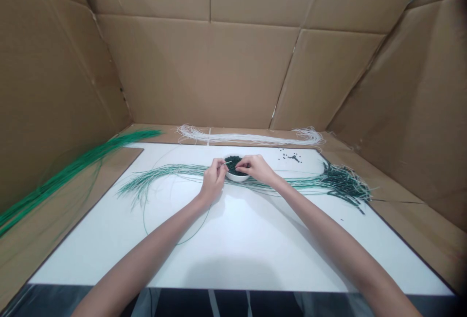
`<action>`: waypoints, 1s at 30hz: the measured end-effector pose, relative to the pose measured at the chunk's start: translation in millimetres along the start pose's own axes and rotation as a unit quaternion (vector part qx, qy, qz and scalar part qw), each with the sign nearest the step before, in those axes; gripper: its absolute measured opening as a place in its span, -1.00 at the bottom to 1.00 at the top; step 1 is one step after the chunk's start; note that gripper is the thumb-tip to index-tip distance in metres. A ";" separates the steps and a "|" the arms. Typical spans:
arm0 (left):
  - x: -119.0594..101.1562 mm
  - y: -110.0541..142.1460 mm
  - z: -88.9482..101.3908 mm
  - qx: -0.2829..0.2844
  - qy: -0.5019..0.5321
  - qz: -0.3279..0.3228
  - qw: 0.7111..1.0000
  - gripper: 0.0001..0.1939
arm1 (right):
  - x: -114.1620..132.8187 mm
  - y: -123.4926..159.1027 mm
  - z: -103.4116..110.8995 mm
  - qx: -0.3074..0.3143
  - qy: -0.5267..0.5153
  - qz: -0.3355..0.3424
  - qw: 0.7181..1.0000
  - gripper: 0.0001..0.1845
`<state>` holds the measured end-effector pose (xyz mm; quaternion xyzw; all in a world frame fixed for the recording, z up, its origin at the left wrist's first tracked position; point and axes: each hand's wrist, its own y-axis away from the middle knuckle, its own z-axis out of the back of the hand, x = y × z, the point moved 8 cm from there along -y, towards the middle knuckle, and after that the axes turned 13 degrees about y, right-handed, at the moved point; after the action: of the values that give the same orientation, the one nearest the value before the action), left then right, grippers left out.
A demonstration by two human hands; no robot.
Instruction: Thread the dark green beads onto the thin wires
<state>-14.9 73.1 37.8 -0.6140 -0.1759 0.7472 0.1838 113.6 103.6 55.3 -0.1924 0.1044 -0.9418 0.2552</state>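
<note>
A bowl [238, 178] of dark beads [232, 165] sits on the board [241, 239]. The left hand [214, 177] pinches a wire [227, 163] over it. The right hand [254, 167] dips into the beads; I can't tell if it holds one. Green wires [175, 168] lie on both sides.

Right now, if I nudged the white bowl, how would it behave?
The bowl would probably slide, since the table looks smooth. It may tip if pushed high, given its rounded sides. The many small beads inside could spill.
</note>
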 end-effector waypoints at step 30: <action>-17.5 7.4 -15.4 0.052 -0.078 -0.110 0.990 -0.86 | -10.6 20.5 5.4 -0.092 -0.268 -0.058 0.957 -0.77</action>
<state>2.9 58.7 46.2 -0.5207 -0.2170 0.7759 0.2823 133.3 91.3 50.9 -0.4657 0.1074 -0.8553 0.2000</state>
